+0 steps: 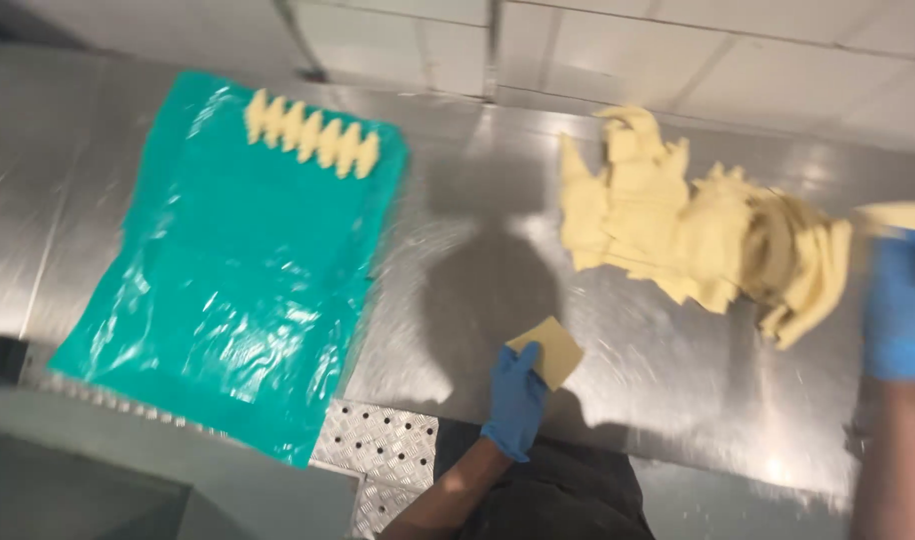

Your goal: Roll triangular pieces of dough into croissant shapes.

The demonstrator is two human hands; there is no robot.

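Head view: my left hand (518,398), blue glove, rests on the steel table (458,250) near its front edge. Fingers lie on one corner of a small dough square (551,350) — pressing down on it, not closed round it. The square lies flat on the steel, just in front of me.

My right hand (900,305), also gloved, is up at the frame's right edge and blurred. A strip of dough (903,216) sits at its top, so it looks closed on that — blur leaves some doubt.

Dough pile (698,235) — loose cut sheets, heaped between the two hands, towards the back of the table.

Left side: a teal plastic sheet (228,270) spread on the table, with a row of shaped dough pieces (311,135) along its far edge.

Handling, my read: the square is thin, soft and light. It should stretch or tear if pulled by one corner and may stick to glove or steel. Best slide fingers under an edge and lift it flat, supporting the middle. No squeezing — it'll take prints.
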